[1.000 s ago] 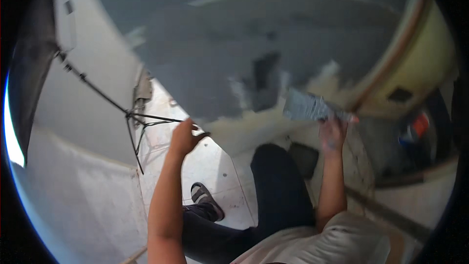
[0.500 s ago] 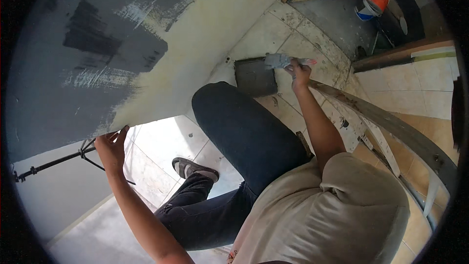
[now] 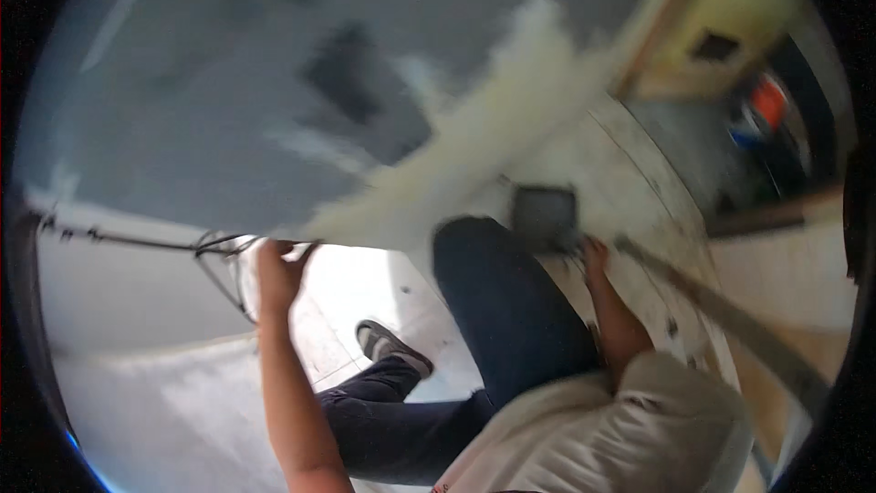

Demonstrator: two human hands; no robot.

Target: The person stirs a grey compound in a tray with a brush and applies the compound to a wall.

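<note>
My left hand (image 3: 281,276) reaches to the lower edge of a wall (image 3: 210,128) partly coated in grey over pale yellow; its fingers are bent round that edge. My right hand (image 3: 596,258) is closed on a grey-smeared paintbrush (image 3: 575,242), which is blurred and mostly hidden by the hand. The brush is at the near right corner of a dark square tray (image 3: 545,216) on the tiled floor; whether it touches what is inside I cannot tell. My bent knee (image 3: 479,246) is just left of the tray.
A long grey beam (image 3: 730,315) slants along my right side. Far right, an orange, white and blue bucket (image 3: 765,110) stands near a yellowish door (image 3: 703,36). A thin black metal stand (image 3: 146,242) lies beside my left hand. My sandalled foot (image 3: 392,347) rests on the tiles.
My right hand has brought the paintbrush from beyond the tray's far right corner back to its near right corner. The view has swung left, blurring the picture. My left hand stays at the wall edge.
</note>
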